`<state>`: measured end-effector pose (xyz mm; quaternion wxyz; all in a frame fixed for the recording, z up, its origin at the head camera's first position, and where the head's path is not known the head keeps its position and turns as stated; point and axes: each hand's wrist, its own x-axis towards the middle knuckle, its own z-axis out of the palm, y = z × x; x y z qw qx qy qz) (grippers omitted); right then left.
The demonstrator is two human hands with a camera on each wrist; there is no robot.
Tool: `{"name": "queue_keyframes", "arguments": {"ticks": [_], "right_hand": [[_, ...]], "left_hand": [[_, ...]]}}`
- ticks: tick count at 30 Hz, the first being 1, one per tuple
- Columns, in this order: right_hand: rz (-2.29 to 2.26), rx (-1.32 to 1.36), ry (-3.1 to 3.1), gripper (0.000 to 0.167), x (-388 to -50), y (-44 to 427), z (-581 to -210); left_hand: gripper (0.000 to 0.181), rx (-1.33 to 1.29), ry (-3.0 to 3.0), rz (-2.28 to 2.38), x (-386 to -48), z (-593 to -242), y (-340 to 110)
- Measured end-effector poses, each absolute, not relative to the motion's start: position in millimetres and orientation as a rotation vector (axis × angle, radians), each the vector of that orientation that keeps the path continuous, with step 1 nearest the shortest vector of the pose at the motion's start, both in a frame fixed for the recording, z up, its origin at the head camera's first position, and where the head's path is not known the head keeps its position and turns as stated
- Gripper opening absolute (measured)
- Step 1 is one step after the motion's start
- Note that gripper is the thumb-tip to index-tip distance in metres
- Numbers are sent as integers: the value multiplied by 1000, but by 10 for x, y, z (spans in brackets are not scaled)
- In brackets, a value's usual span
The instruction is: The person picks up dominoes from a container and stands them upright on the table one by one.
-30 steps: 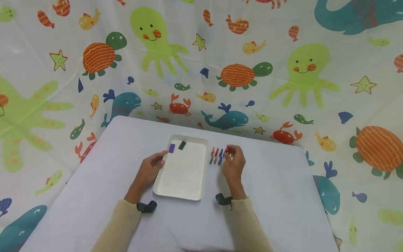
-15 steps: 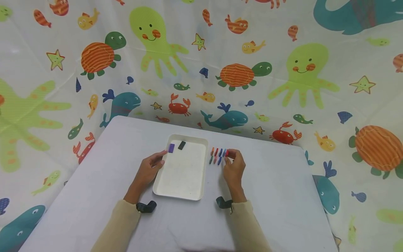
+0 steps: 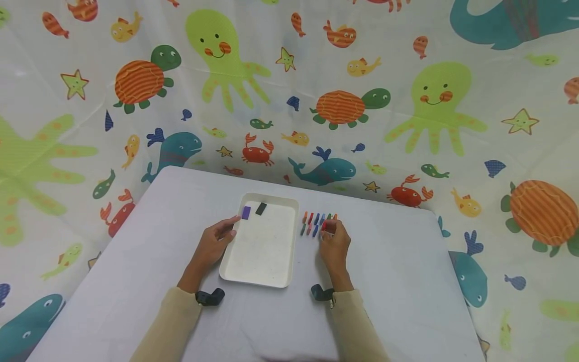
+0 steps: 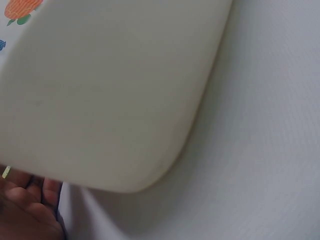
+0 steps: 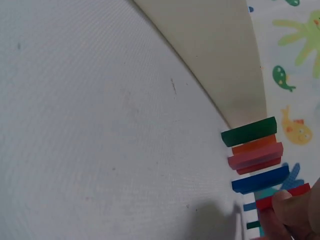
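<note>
My right hand (image 3: pixel 335 244) pinches a small red stick (image 3: pixel 323 226) between thumb and fingertips; the right wrist view shows the same red stick (image 5: pixel 295 192) close up. It is just right of the lower row of coloured sticks, beside the dark blue stick (image 5: pixel 261 179). On the left, my left hand (image 3: pixel 216 242) holds the left rim of a shallow white tray (image 3: pixel 262 269), its fingertips at the edge. Some of those fingers are bent beside the tray edge in the left wrist view. Inside the tray lie a purple block (image 3: pixel 246 212) and a black block (image 3: pixel 261 208).
Two rows of coloured sticks lie right of the tray, among them a dark green stick (image 5: pixel 249 132) and a pink stick (image 5: pixel 255 156). They stand on a white table (image 3: pixel 398 281). A cloth with sea animals (image 3: pixel 289 100) hangs behind it.
My right hand has moved slightly nearer with the red stick, from the upper row down to the right end of the lower row. The left hand and the tray stay in place.
</note>
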<state>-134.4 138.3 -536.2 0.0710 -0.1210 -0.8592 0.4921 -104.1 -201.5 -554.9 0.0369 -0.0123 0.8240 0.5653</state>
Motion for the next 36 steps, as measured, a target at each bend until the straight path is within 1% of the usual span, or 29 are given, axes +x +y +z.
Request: {"name": "queue_keyframes", "arguments": {"ticks": [23,30,36], "right_hand": [[1397,-212,-2617,30,-1291,1449,-5480],[1394,-246,-2628,35,-1270,1453,-5481],[1405,-312,-2607,39,-1244,1416,-5378]], "left_hand": [[46,-40,2514,1749,-996,-5579,-1998],[46,-51,2507,1746,-994,-5576,-1998],[46,-67,2507,1744,-983,-5555,-1992]]}}
